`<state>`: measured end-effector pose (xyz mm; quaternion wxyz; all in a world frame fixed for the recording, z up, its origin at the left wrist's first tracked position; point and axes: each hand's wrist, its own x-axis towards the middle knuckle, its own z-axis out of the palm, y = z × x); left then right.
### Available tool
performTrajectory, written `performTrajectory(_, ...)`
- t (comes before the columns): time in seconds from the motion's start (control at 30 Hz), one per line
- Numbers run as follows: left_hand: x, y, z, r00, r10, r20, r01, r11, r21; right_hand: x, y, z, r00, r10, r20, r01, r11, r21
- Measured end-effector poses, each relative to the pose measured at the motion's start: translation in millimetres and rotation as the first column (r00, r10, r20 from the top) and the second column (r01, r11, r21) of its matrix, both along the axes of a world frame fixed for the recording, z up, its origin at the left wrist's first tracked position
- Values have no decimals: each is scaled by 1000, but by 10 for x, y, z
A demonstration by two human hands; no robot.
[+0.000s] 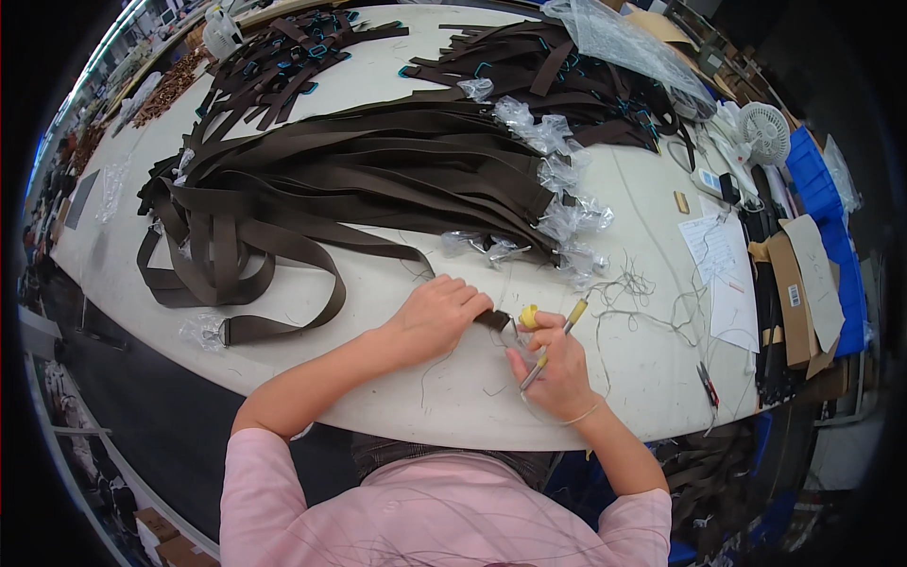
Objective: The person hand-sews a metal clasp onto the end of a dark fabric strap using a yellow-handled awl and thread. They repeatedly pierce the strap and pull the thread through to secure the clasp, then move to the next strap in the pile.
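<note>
My left hand (436,317) is closed over a dark brown webbing strap (493,319), whose short end sticks out past the fingers toward my right hand. My right hand (559,370) grips a slim pen-shaped tool (575,314) with a yellowish barrel and a silver end; its exact kind is unclear. A yellow cover (529,317) sits on one right fingertip, close to the strap end. Something thin and shiny lies between the hands, too small to make out. Behind the left hand stretches a large bundle of brown straps (378,165), some ends wrapped in clear plastic (567,217).
Straps with blue-edged buckles form two piles (283,61) (557,80) at the back. Loose threads (628,283), papers (723,274) and thread snips (707,386) lie to the right. A small white fan (763,130), cardboard (792,298) and blue bins (831,217) line the right edge.
</note>
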<state>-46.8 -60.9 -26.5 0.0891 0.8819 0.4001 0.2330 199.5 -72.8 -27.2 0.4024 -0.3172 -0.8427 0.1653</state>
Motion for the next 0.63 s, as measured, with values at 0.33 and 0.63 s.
performTrajectory(0.33,-495,-189,147,947,292,131,-185,834,-520,-317,-206,32,991,44,124,-55,994,90)
performTrajectory(0.63,-357,-174,60,925,338,172,-267,903,-336,-402,280,-212,964,65,258,-59,998,-34)
